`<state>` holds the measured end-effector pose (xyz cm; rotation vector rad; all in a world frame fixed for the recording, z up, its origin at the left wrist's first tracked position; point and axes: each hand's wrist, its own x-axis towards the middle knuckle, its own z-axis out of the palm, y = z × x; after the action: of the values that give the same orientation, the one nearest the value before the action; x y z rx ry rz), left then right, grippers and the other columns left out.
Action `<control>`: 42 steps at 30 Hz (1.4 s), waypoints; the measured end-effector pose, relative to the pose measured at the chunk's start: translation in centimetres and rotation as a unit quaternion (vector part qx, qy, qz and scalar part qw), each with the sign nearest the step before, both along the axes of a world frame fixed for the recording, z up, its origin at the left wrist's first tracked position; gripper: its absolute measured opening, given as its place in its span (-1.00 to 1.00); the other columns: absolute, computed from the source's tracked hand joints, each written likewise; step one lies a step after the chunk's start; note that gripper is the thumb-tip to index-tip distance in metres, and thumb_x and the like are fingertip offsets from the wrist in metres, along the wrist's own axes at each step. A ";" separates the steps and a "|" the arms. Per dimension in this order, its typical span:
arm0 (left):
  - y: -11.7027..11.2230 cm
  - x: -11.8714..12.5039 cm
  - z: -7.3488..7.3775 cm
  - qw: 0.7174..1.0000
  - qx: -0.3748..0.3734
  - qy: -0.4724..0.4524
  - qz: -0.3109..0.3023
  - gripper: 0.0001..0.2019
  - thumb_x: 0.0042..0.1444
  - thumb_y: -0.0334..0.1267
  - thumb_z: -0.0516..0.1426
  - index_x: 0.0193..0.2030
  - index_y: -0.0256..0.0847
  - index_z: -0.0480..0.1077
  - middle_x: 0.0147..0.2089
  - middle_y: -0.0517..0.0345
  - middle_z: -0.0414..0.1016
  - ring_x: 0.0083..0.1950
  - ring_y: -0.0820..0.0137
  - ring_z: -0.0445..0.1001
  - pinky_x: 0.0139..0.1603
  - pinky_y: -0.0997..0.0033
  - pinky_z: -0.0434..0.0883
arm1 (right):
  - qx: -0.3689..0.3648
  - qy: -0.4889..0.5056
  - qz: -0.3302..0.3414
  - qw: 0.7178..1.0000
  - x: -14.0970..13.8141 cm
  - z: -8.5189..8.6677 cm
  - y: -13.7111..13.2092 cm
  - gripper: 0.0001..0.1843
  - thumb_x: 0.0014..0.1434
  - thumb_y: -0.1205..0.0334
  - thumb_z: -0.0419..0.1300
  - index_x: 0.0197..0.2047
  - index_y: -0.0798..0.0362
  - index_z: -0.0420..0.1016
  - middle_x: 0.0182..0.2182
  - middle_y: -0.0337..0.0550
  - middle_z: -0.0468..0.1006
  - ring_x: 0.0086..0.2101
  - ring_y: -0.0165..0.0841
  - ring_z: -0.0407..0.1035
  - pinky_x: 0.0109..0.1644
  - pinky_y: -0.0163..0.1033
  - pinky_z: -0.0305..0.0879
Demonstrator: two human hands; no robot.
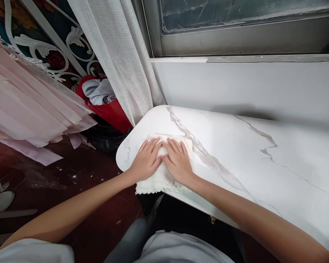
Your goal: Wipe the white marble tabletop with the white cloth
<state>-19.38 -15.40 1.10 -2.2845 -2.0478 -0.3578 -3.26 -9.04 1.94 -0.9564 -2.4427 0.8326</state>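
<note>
Both palms press down on a white, fluffy cleaning cloth (153, 184) spread on a white marble-patterned table (230, 146). My left hand (146, 160) lies flat on the cloth's left part, fingers stretched away from me. On its right part rests my right hand (178, 160), also flat with fingers extended. The two thumbs meet near the cloth's middle. A strip of the cloth hangs over the table's near edge. What lies under the palms is hidden.
A grey-white curtain (120, 54) touches the table's far left corner. Behind the table are a white wall (235, 84) and a window frame (235, 42). Leftward stand a red bag (112, 113) with folded fabric, a black plastic bag (106, 140) and hanging pink fabric (35, 98).
</note>
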 end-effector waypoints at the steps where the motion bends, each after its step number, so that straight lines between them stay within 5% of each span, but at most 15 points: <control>1: 0.8 -0.1 0.0 1.000 0.001 0.000 0.003 -0.49 0.33 -0.15 -0.19 0.39 -0.15 0.05 0.42 -0.08 0.14 0.45 0.16 0.07 0.45 -0.06 0.00 | 0.014 -0.004 -0.005 1.000 -0.3 -0.2 0.7 -0.43 0.33 0.22 -0.15 0.37 0.08 0.18 0.40 -0.09 0.09 0.38 -0.31 -0.15 0.46 -0.01 -0.38; 12: 15.8 -4.8 0.0 0.999 -0.010 -0.007 -0.030 -0.52 0.30 -0.14 -0.15 0.30 -0.23 0.17 0.39 -0.06 0.21 0.41 0.22 0.13 0.44 0.06 -0.02 | 0.108 -0.044 -0.104 0.988 -5.5 -0.8 11.8 -0.42 0.33 0.26 -0.20 0.35 0.24 0.18 0.37 0.06 0.14 0.36 -0.20 -0.07 0.43 0.06 -0.38; 19: 21.6 -5.1 -0.3 0.999 0.006 -0.015 -0.028 -0.53 0.30 -0.16 -0.12 0.29 -0.25 0.21 0.37 -0.05 0.24 0.38 0.22 0.17 0.43 0.10 0.00 | 0.127 -0.069 -0.090 0.985 -5.7 -0.9 17.5 -0.40 0.33 0.25 -0.19 0.38 0.24 0.13 0.38 0.02 0.11 0.36 -0.23 -0.08 0.43 0.04 -0.36; 31: 26.8 0.0 -0.3 0.998 0.016 -0.011 -0.062 -0.54 0.30 -0.18 -0.13 0.28 -0.22 0.22 0.36 -0.03 0.25 0.38 0.21 0.18 0.43 0.07 0.01 | 0.135 -0.106 -0.142 0.975 -0.4 -0.7 21.0 -0.41 0.34 0.22 -0.19 0.39 0.16 0.13 0.39 -0.01 0.10 0.36 -0.23 -0.07 0.43 0.00 -0.31; 42: 25.3 2.9 -0.2 0.996 0.019 -0.021 -0.083 -0.54 0.34 -0.18 -0.15 0.30 -0.24 0.20 0.39 -0.02 0.21 0.41 0.28 0.14 0.45 0.11 -0.03 | 0.137 -0.096 -0.187 0.968 2.1 -1.0 19.1 -0.42 0.32 0.23 -0.18 0.36 0.13 0.17 0.37 -0.02 0.13 0.35 -0.22 -0.05 0.42 0.04 -0.27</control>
<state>-16.48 9.93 0.87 -2.4511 -1.8583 -0.4529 -1.15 10.09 0.94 -1.3780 -2.3369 0.2761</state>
